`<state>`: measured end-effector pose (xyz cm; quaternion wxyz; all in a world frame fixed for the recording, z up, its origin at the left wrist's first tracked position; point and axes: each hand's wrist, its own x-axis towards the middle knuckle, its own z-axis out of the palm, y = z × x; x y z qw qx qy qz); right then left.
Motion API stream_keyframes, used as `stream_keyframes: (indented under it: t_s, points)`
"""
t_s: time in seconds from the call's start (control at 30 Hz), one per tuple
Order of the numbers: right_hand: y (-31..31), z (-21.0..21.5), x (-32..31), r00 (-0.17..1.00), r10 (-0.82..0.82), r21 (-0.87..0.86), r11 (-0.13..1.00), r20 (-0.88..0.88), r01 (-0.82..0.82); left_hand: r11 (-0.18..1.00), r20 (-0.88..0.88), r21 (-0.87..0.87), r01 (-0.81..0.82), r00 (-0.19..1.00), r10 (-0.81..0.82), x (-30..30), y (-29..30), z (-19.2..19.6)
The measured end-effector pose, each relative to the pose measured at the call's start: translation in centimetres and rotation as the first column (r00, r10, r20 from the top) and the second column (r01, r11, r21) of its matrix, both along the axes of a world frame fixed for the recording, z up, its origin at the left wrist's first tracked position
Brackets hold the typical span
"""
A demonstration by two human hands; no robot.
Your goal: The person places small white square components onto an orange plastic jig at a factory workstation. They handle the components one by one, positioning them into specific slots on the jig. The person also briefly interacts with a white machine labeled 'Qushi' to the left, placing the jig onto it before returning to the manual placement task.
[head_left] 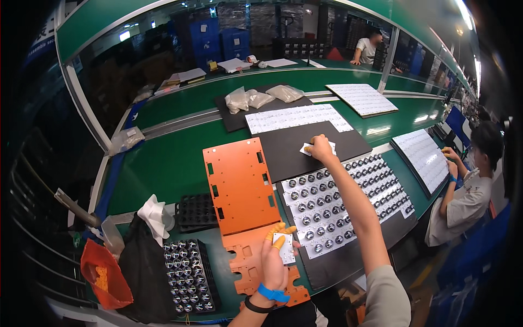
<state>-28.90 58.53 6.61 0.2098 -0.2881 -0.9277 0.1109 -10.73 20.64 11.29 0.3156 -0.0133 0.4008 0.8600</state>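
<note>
My left hand (274,267), with yellow finger covers and a blue wrist strap, grips a small white board (286,252) above the lower orange plate (245,246). My right arm stretches forward over a panel of white boards with round, shiny dark lenses (327,211). At its end my right hand (322,146) is closed, fingers bent down onto a white piece (305,149) on the black sheet (283,158). The fingertips are partly hidden. Beside the left hand rises a larger orange plate (239,185) with slots.
A black tray of shiny lenses (188,278) and an orange bag (103,278) lie at left. Behind are a darker tray (196,212), white panels (297,119) and plastic bags (261,99). A co-worker (468,191) handles another panel (422,158) at right.
</note>
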Motion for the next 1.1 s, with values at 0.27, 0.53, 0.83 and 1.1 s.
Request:
stream_keyframes:
  t_s: [0.27, 0.53, 0.83, 1.1]
  points:
    - [0.0, 2.0, -2.1, 0.941, -0.059, -0.177, 0.976, 0.334, 0.124, 1.0, -0.014, -0.004, -0.008, 1.0, 0.008, 0.0, -0.1, -0.6]
    - [-1.9, 4.6, 0.7, 0.994, 0.051, -0.255, 0.967, 0.1, -0.024, 0.998, -0.034, 0.008, 0.055, 0.998, -0.055, -1.0, 0.1, -0.9]
    - [-16.3, 10.2, 15.6, 0.601, 0.726, -0.518, 0.391, -0.333, -0.76, 0.924, 0.24, 0.304, 0.23, 0.92, -0.309, -2.6, 0.1, -1.7]
    - [-14.9, 8.5, 15.3, 0.683, 0.594, -0.392, 0.56, -0.425, -0.73, 0.943, 0.204, 0.269, 0.193, 0.946, -0.252, -2.7, 0.0, -3.4]
